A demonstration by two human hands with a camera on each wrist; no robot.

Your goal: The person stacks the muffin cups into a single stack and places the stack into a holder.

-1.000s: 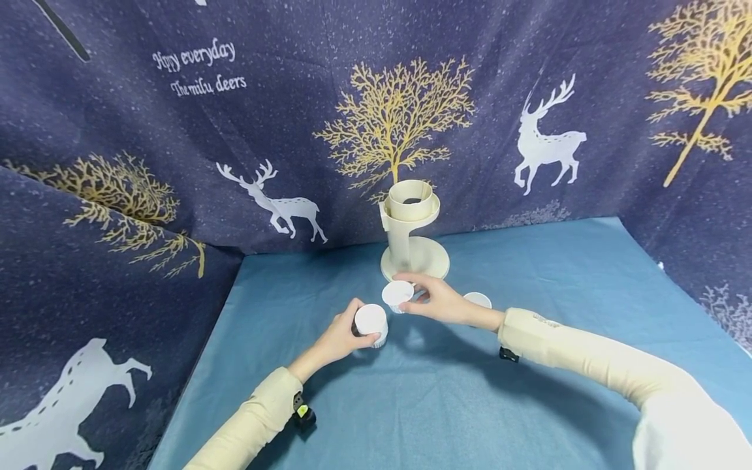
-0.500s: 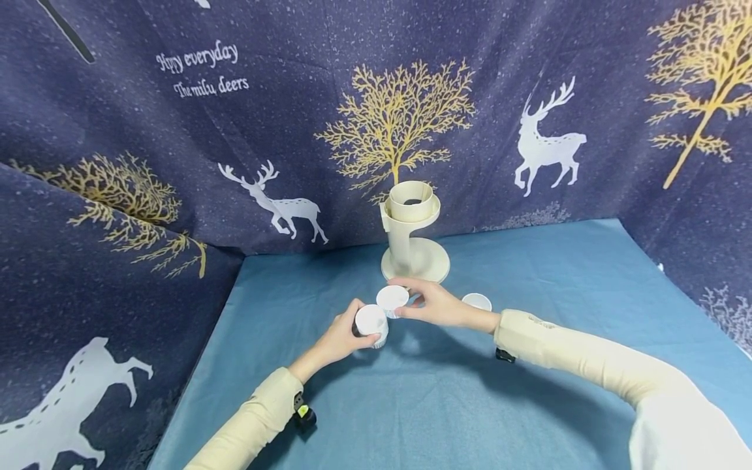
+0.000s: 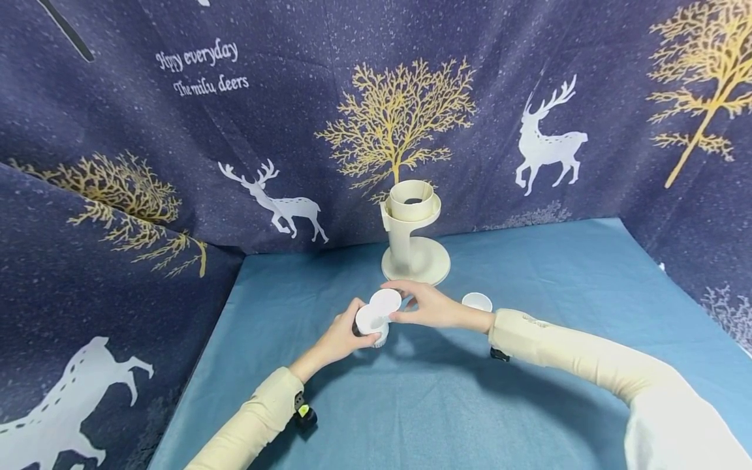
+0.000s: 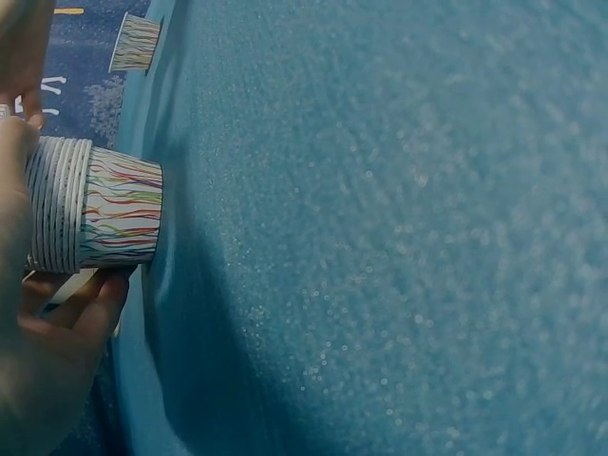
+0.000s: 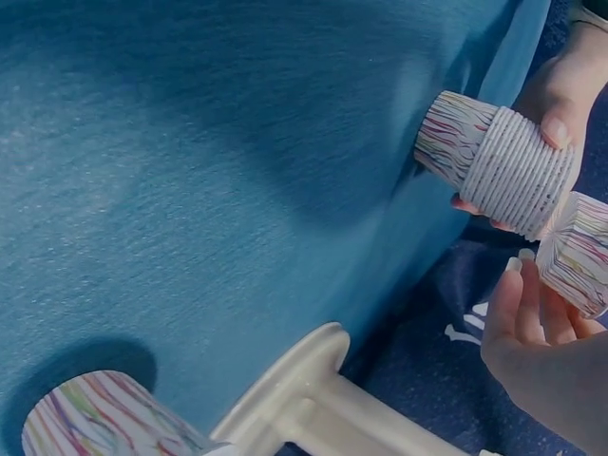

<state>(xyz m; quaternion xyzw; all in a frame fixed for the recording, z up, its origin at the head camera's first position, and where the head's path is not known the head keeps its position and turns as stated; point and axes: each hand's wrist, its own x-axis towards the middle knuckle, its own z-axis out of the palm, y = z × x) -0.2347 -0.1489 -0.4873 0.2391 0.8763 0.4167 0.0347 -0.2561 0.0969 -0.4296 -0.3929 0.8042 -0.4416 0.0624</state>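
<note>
On my head view, the left hand (image 3: 336, 338) is just below and left of the frame's middle, curled round a stack (image 4: 122, 207) of paper cups, thumb on the near side and fingers on the far side. The left wrist view shows me the stack at the left edge — many white rims packed close together, the lowest cup printed with wavy coloured stripes. I cannot tell whether its bottom touches the cloth (image 3: 446, 405). The right hand (image 3: 429, 305), near the centre of the head view, pinches one striped cup (image 5: 581, 255) between thumb and fingers, its mouth tilted toward the head camera. That cup sits right at the stack's open top, overlapping its rim from where I look; I can't make out whether the two touch. A loose cup (image 3: 477, 301) stands on the cloth right of centre, partly behind the right forearm, and it also shows at the lower left of my right wrist view. Above the hands, in the middle of the head frame, I have a cream stand (image 3: 400, 248) with a round base and a sleeve (image 3: 404, 210) set in its upper ring — behind it hangs the dark blue backdrop (image 3: 282, 130).
</note>
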